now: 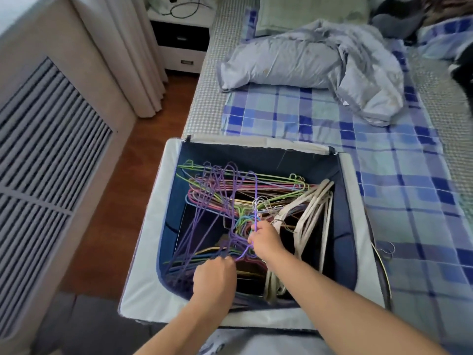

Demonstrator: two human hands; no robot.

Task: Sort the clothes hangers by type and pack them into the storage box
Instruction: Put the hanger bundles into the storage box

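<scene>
An open dark-blue storage box point(163, 190) with pale folded-out rims sits on the bed's near corner. Inside lie several purple wire hangers point(204, 208) on top of green, pink and blue wire hangers point(281, 187). Several cream hangers point(307, 213) stand along the box's right side. My right hand point(266, 240) grips the hooks of the purple hangers in the middle of the box. My left hand point(215, 276) holds purple wire at the box's near side, fingers curled. A loose metal hanger point(385, 252) lies on the bed just right of the box.
The bed with a blue plaid sheet point(384, 160) stretches to the right and back. A crumpled grey quilt point(320, 62) lies further up. A wooden floor strip point(122, 175), a slatted panel point(46, 139), curtains and a nightstand point(181, 39) are to the left.
</scene>
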